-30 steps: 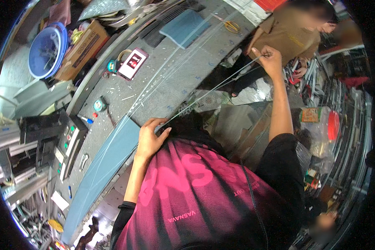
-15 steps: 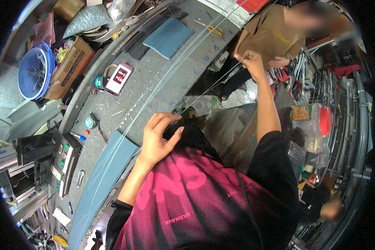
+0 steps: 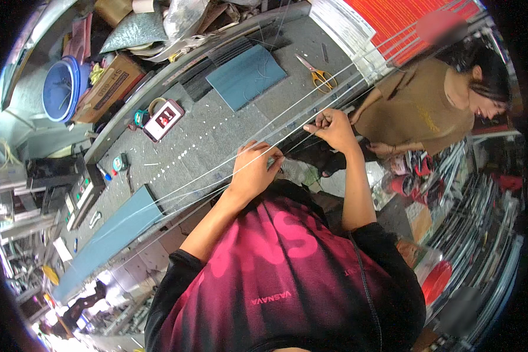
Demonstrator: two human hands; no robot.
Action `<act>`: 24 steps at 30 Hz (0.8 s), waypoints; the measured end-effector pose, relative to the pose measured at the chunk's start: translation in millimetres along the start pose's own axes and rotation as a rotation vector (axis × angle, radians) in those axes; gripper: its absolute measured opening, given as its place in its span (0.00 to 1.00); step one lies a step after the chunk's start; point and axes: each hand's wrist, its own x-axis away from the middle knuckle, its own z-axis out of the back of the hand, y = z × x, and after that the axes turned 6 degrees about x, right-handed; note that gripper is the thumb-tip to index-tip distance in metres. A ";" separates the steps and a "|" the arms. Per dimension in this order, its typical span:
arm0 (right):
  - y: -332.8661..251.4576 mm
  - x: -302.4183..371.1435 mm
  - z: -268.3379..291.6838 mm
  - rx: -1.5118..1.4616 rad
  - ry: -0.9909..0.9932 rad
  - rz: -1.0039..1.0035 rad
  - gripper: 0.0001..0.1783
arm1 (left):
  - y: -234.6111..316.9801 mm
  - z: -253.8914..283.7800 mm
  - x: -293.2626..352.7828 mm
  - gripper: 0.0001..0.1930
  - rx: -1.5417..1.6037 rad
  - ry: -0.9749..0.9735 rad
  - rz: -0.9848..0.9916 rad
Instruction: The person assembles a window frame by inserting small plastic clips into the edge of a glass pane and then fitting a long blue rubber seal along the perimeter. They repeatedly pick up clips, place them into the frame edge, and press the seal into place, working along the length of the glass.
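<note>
Thin white cords (image 3: 185, 192) stretch lengthwise over the grey worktable (image 3: 199, 138). At the table's near edge, my left hand (image 3: 254, 170) is closed, its thumb and fingers curled in on a cord. Farther along to the right, my right hand (image 3: 336, 134) pinches a cord between thumb and fingertips. The two hands are a short way apart, with cord running between them. Beneath the cords at left lies a long blue-grey strip (image 3: 114, 226). A blue-grey sheet (image 3: 246, 76) and orange-handled scissors (image 3: 322, 80) lie beyond my hands.
A person in a brown shirt (image 3: 416, 102) stands close to my right hand. The table also bears a phone (image 3: 162, 120), a tape measure (image 3: 120, 162) and a marker (image 3: 104, 172). Behind it are a blue bucket (image 3: 58, 94) and cardboard box (image 3: 108, 88). Metal lengths (image 3: 469, 217) fill the right side.
My right hand has come down and inward, closer to my left hand. The left hand has moved right and its fingers have closed more. The view has shifted, and the other person's head has turned.
</note>
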 end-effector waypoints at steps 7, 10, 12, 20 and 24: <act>22.2 -19.4 -12.9 -0.075 -0.078 0.102 0.24 | 3.5 -12.7 -29.1 0.14 0.108 -0.131 0.263; 35.6 -27.6 -18.5 -0.094 -0.073 0.132 0.23 | 10.2 -8.7 -29.8 0.13 0.103 -0.048 0.262; 48.2 -32.4 -18.6 -0.157 -0.108 0.167 0.22 | 17.2 -6.6 -31.3 0.13 0.197 0.057 0.290; 90.2 -40.4 -34.4 -0.523 -0.155 0.023 0.21 | 47.4 15.6 -26.1 0.12 0.213 0.193 0.279; 110.0 -37.7 -44.2 -0.621 0.005 -0.030 0.20 | 60.9 31.4 -17.6 0.11 0.111 0.260 0.207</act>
